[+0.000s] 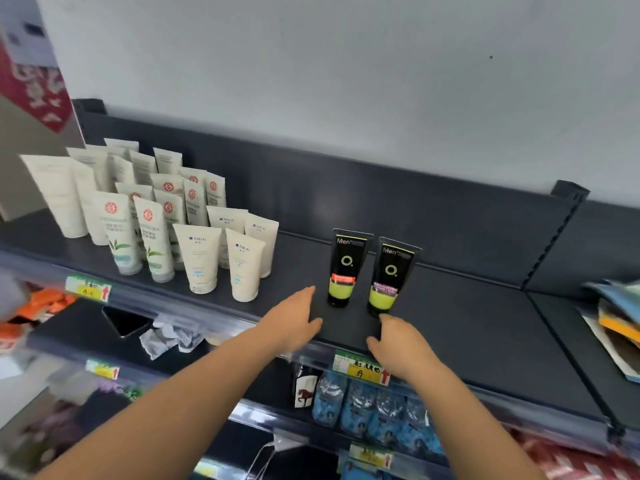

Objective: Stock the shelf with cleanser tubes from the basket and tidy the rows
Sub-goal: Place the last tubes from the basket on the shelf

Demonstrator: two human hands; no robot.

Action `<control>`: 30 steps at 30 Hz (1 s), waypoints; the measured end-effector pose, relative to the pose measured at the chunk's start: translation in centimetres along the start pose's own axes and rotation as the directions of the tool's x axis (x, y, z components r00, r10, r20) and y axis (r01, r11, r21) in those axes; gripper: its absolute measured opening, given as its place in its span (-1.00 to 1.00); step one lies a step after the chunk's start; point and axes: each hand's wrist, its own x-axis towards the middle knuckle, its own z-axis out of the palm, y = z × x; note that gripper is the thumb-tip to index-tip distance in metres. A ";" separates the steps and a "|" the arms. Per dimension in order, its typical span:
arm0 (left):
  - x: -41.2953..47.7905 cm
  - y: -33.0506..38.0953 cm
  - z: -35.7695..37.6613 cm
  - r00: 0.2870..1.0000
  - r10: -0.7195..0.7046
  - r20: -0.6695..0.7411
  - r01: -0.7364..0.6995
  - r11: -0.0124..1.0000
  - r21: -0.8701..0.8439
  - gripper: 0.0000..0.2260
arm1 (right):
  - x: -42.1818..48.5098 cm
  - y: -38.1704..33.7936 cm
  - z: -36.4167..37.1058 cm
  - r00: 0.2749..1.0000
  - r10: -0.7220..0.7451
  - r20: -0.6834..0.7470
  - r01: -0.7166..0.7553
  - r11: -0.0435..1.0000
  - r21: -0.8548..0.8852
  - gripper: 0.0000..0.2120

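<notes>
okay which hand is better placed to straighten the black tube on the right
Right. The right hand sits just below the right black tube, its fingertips almost at the tube's base. The left hand lies beside the left black tube and would probably have to cross it.

- A dark phone (125, 320) lies flat on the lower shelf, with crumpled paper (169, 337) just beside it.
- Blue packets (374, 417) hang below, beside a dark bottle (304, 388) with a horse label.
- Yellow-and-green price tags (89, 289) line the rails.
- Orange packs (38, 306) sit far left.
</notes>
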 end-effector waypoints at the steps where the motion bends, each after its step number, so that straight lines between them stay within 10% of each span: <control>1: -0.6 -0.3 0.2 1.000 0.020 -0.009 -0.019 0.998 0.065 -0.38 | -0.3 -0.8 0.6 1.000 -0.022 0.001 0.022 1.000 -0.004 -0.74; 14: -9.3 -8.1 -3.9 0.995 0.039 -0.093 -0.012 0.961 0.276 -0.41 | -2.8 -10.8 3.9 0.945 -0.327 0.028 0.326 0.927 -0.186 -0.37; 30: -28.1 -29.8 -16.3 0.903 -0.373 -0.216 0.424 0.854 0.301 -0.37 | -6.9 -40.1 15.3 0.683 -0.726 0.084 0.725 0.658 -0.204 -0.33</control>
